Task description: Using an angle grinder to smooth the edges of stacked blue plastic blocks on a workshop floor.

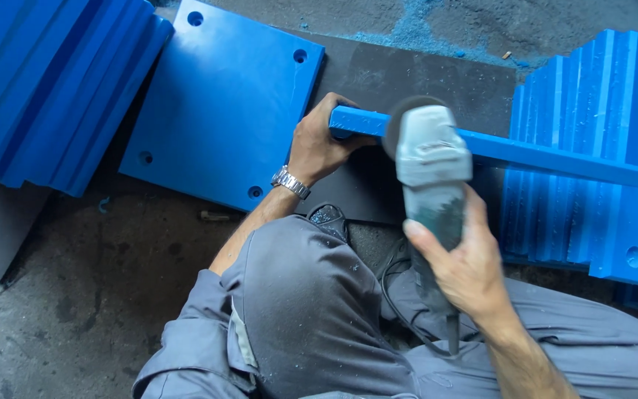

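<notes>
Left hand [319, 144] wrapped around blue plate [526, 154] end, fingers curled tight; right hand [463, 262] clutching angle grinder [430, 174], disc touching plate's top edge.

Blue slab stacks [592, 155] crowd right of the right hand [467, 266]; bare floor [75, 295] lies open left of the left hand [319, 144].

Floor [75, 295]: bare grey concrete, stained and gritty. Blue dust [415, 29] lies scattered at the top edge. A dark mat [407, 70], possibly rubber, covers the centre. Lighting even.
</notes>
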